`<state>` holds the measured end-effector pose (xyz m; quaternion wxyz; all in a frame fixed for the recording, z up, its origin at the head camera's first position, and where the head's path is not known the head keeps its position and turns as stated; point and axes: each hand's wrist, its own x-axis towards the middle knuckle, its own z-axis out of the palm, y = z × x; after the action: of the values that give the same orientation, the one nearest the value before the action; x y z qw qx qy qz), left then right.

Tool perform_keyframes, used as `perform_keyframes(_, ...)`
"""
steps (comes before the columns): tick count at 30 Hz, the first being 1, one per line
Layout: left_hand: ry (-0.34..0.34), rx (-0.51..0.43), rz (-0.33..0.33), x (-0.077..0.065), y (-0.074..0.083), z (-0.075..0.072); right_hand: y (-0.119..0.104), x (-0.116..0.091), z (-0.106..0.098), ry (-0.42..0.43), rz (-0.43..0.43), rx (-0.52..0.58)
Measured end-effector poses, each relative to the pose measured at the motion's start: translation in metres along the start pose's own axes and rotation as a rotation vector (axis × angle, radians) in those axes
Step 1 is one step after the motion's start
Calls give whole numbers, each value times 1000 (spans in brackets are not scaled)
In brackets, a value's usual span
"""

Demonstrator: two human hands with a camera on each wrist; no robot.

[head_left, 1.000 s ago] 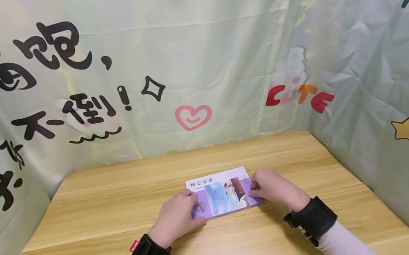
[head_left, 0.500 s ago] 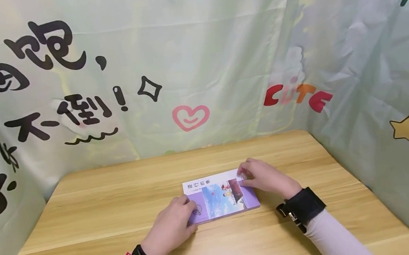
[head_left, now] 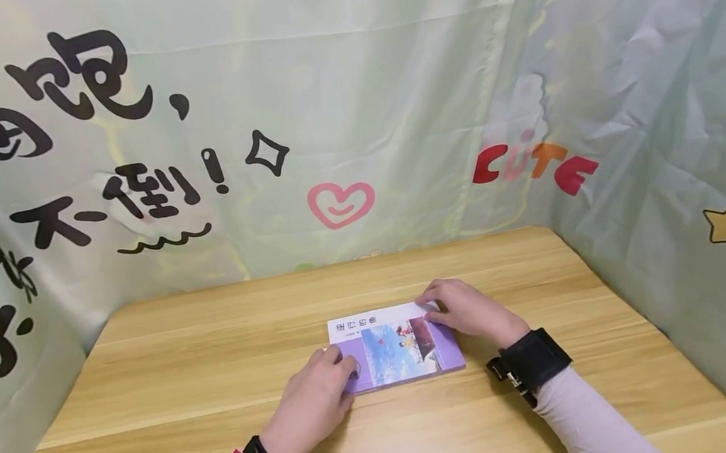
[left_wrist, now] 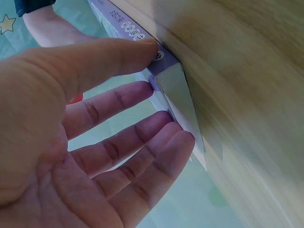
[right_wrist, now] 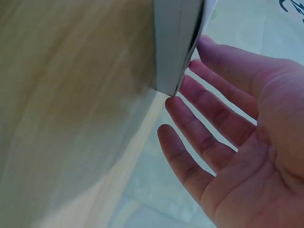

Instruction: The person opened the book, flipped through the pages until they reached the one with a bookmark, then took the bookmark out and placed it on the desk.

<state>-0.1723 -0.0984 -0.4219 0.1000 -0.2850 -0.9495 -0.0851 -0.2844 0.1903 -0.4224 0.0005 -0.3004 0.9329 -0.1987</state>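
A purple-and-white paperback book point(head_left: 398, 352) with a sky picture on its cover lies flat on the wooden table. My left hand point(head_left: 313, 401) holds its left end. In the left wrist view, the thumb point(left_wrist: 137, 54) presses the purple spine while the other fingers reach over the cover and the end of the pages. My right hand point(head_left: 468, 310) is at the far right corner, fingers loosely extended. The right wrist view has that thumb point(right_wrist: 223, 57) touching the cover's edge, where a narrow dark gap shows between cover and pages.
The wooden table point(head_left: 232, 350) extends around the book on every side. Printed cloth point(head_left: 392, 110) hangs behind the table's back edge and along both sides. Black bands point(head_left: 534, 362) are worn on both wrists.
My right hand has moved from the book's right edge up to its far right corner and loosened its fingers. My left hand stays at the left end, with slight finger shifts.
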Motion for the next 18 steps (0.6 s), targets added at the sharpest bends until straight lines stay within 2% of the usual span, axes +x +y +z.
perform_keyframes(8, 25, -25, -2, 0, -10, 1, -2, -10, -2, 28, 69, 1)
perform_keyframes(18, 41, -19, -27, 1, -20, 3, -13, -26, -4, 4, 11, -61)
